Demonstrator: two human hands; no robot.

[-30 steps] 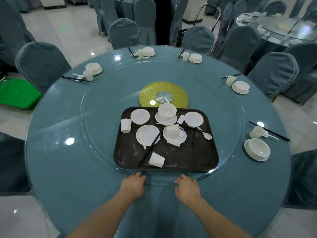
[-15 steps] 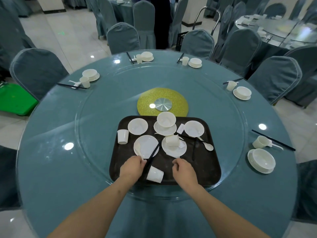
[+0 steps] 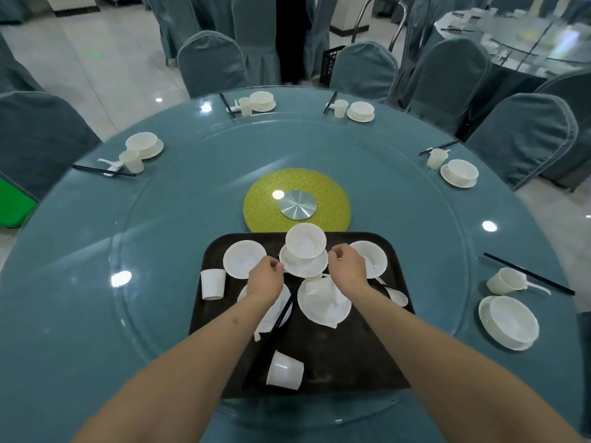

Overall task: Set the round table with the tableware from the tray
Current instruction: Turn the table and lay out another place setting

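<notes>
Tableware for the next place sits on the dark brown rectangular tray (image 3: 351, 356), which lies on the near part of the round teal glass-topped surface (image 3: 96, 314), straight ahead of you. Its long axis runs left to right. The white bowl stacked on a white saucer (image 3: 305, 243) stands at the tray's far edge, directly between your hands and just beyond them, so neither hand is clearly nearer. Round and upright, the stack has no long axis; its mouth faces up. Your left hand (image 3: 266, 276) has curled fingers at the saucer's left rim, your right hand (image 3: 347, 266) at its right rim; you cannot tell whether either grips yet. Likely next: lift the stack level with both.
</notes>
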